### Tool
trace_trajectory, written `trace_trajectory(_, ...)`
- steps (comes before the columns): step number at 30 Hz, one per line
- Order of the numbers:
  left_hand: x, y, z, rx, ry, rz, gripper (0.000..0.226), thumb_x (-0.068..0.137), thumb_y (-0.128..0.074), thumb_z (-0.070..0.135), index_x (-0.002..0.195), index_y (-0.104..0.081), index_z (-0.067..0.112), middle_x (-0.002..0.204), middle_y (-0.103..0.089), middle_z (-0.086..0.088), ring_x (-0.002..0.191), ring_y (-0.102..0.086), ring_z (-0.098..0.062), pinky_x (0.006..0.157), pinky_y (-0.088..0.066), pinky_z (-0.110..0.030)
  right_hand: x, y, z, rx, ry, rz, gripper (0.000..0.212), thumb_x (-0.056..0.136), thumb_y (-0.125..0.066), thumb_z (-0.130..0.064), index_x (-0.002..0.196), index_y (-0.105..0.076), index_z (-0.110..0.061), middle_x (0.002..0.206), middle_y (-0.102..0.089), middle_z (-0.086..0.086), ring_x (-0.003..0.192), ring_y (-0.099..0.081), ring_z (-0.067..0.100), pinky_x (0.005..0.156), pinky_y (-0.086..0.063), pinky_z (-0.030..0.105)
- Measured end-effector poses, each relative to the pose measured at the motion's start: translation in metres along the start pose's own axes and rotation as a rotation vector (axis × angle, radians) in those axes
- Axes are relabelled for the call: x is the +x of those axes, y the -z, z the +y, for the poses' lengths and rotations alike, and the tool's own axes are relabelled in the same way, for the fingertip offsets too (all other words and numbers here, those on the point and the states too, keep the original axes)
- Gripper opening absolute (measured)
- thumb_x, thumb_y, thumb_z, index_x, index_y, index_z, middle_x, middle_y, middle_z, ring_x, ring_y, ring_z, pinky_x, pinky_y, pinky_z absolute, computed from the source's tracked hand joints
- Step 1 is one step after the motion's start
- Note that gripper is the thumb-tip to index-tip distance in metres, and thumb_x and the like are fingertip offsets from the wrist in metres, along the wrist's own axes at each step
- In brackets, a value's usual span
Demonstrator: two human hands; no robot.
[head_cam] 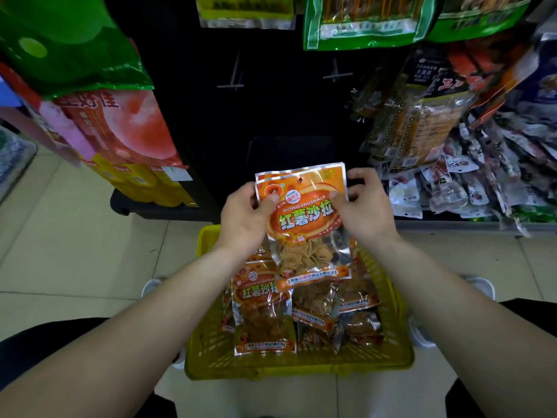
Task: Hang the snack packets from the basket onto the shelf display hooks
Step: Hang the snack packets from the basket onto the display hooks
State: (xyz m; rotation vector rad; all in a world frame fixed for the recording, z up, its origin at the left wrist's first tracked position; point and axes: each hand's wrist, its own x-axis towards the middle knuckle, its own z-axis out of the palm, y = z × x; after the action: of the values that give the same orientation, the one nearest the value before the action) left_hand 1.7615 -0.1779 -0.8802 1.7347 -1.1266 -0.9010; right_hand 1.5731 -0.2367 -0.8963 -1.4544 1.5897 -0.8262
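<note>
Both hands hold a small stack of orange snack packets [304, 218] upright above the yellow basket [301, 368]. My left hand [247, 215] pinches the stack's left edge, and my right hand [364, 206] pinches its right edge near the top. A punched hole shows at the top of the front packet. Several more orange packets [265, 309] lie in the basket on the floor. Two bare display hooks [232, 81] [336, 72] stick out of the dark shelf panel above the held packets.
Green and orange bags [90, 86] hang at the left. Green packets [361, 22] hang along the top. Many small snack packets [452, 164] crowd the shelf at the right. My knees flank the basket on the tiled floor.
</note>
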Motion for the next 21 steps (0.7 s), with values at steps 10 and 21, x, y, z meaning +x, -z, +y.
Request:
trace_trajectory(10,0.004,0.011,0.0,0.022,-0.057,-0.062,0.02,0.098,-0.06,0.027,0.116,-0.064,0.02,0.098,-0.068,0.016,0.086,-0.066,0.01,0.067,-0.051,-0.008,0.004,0.008,-0.009,-0.183,0.257,-0.111,0.072,0.081,-0.076,-0.039,0.143,-0.039,-0.036,0.134,-0.042,-0.002,0.124,-0.043,0.019,0.098,-0.043,0.035)
trace_trajectory(21,0.003,0.011,-0.001,0.039,-0.066,-0.167,0.021,0.097,-0.061,0.029,0.114,-0.068,0.02,0.097,-0.073,0.012,0.088,-0.07,0.003,0.067,-0.054,-0.011,0.01,0.019,-0.029,-0.327,0.418,-0.361,0.014,0.088,-0.073,-0.032,0.099,-0.064,-0.033,0.091,-0.065,-0.015,0.084,-0.064,0.001,0.072,-0.055,0.029)
